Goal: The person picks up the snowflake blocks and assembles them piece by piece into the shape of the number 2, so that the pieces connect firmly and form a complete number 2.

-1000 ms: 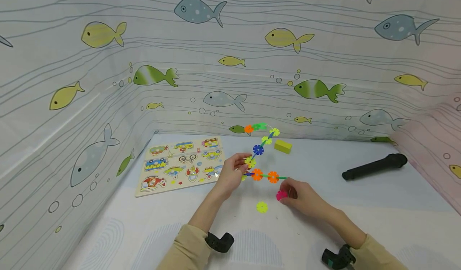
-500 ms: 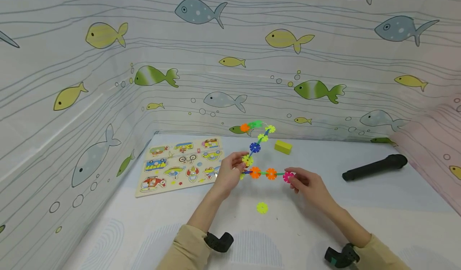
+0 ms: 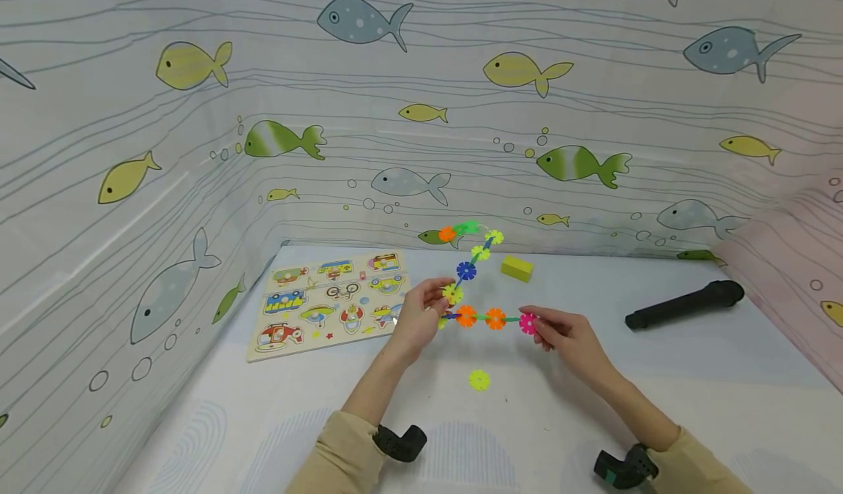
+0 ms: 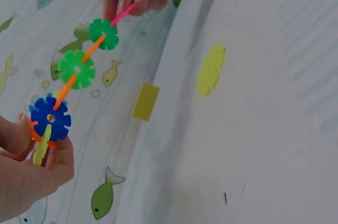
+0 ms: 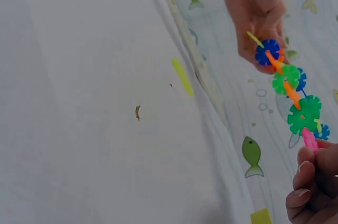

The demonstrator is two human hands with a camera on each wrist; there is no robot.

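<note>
My left hand (image 3: 419, 320) pinches a chain of slotted plastic snowflake discs near its bend. From there one branch climbs through a blue disc (image 3: 466, 271) to a yellow-green disc (image 3: 494, 237) and ends in an orange disc (image 3: 448, 234). The other branch runs right through orange and green discs, with one orange disc (image 3: 496, 319) seen flat in the head view. At its right end, my right hand (image 3: 568, 340) pinches a pink disc (image 3: 527, 324), which meets a green disc (image 4: 103, 34) edge-on in the left wrist view. A loose yellow disc (image 3: 479, 380) lies on the table below.
A wooden puzzle board (image 3: 332, 304) with vehicle pictures lies at the left. Behind the hands is a yellow block (image 3: 516, 268). A black microphone-like object (image 3: 685, 305) lies at the right. Fish-printed sheeting (image 3: 487, 135) walls the table.
My right hand has lifted the pink disc from beside the loose yellow disc up to the chain's right end, against the green disc. The chain has shifted slightly left. Both hands then stay nearly still.
</note>
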